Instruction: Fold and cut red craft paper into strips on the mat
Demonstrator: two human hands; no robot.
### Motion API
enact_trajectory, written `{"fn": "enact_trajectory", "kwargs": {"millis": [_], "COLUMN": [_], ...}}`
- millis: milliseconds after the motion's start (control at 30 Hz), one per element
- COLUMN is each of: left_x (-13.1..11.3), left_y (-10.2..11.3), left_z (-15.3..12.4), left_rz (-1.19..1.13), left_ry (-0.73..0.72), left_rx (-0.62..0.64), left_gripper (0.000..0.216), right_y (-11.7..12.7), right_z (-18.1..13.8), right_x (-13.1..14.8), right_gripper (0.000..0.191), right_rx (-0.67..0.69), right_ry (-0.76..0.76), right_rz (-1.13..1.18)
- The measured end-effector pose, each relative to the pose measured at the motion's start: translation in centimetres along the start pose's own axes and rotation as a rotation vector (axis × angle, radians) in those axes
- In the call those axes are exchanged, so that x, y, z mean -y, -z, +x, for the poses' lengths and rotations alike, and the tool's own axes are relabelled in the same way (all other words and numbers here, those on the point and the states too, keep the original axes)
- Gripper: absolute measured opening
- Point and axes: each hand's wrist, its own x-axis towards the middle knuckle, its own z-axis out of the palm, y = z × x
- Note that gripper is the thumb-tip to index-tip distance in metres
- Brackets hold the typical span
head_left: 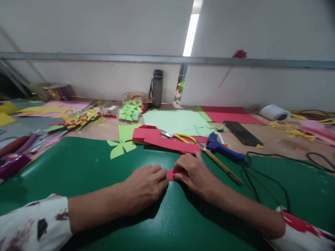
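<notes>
A narrow red paper strip [170,174] lies on the green mat [86,167], mostly hidden under my hands. My left hand [145,186] presses on the strip's left part with curled fingers. My right hand [192,172] pinches its right part, and both hands nearly touch in the middle. Just beyond them lies a larger red paper piece [162,138], with yellow-handled scissors [178,136] resting on it. A blue glue gun [222,148] and a yellow-handled knife [220,163] lie right of my right hand.
Light green paper sheets [178,120] and cut green shapes [121,148] lie behind the mat. A grey bottle [157,89], a black phone [242,133], a white tape roll [273,112] and black cables [269,174] are on the right. Coloured scraps [78,118] crowd the left.
</notes>
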Motion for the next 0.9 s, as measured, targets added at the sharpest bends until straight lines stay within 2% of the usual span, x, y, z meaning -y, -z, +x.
{"fn": "enact_trajectory", "kwargs": {"millis": [167, 333, 467, 600, 700, 900], "left_x": [0.4, 0.5, 0.5, 0.0, -0.3, -0.4], "left_y": [-1.1, -1.9, -2.5, -2.0, -1.4, -1.6], "left_z": [0.6, 0.8, 1.2, 1.7, 2.1, 2.1], "left_rz": [-0.013, -0.009, -0.017, 0.002, 0.069, 0.069], "left_ry": [0.030, 0.045, 0.055, 0.080, 0.037, 0.016], "left_rx": [-0.030, -0.093, -0.162, -0.244, -0.293, -0.330], "left_gripper": [0.018, 0.015, 0.015, 0.021, 0.018, 0.023], "right_y": [1.3, 0.9, 0.2, 0.1, 0.1, -0.1], "right_z": [-3.5, -4.6, -4.1, -3.8, -3.9, -4.3], "right_x": [-2.1, -2.5, -2.5, -2.6, -2.7, -2.9], "right_gripper": [0.014, 0.023, 0.027, 0.030, 0.031, 0.028], "right_rx": [-0.264, -0.241, -0.245, -0.238, -0.243, -0.245], "right_ry": [0.301, 0.469, 0.487, 0.447, 0.412, 0.456], "right_rz": [-0.262, -0.487, -0.526, -0.417, -0.347, -0.271]}}
